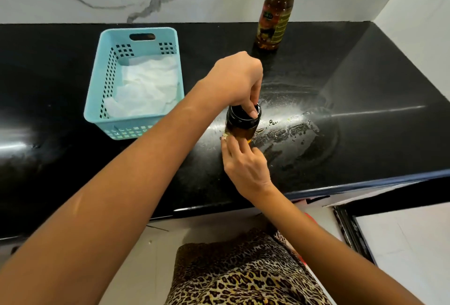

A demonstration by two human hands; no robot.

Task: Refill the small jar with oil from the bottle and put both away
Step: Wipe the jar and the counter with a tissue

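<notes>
A small amber jar (239, 131) with a black lid (241, 116) stands on the black counter (365, 134) near its middle. My left hand (237, 80) comes down from above, its fingers closed around the lid. My right hand (246, 166) grips the jar's lower body from the near side. The oil bottle (275, 19), with a yellow-green top and a dark label, stands upright at the back by the wall, apart from both hands. Its cap is out of view.
A light blue plastic basket (97, 100) lined with white paper sits to the left of the jar. Oily smears and drops (292, 124) spread over the counter right of the jar. The counter's front edge (341, 187) runs below my right hand.
</notes>
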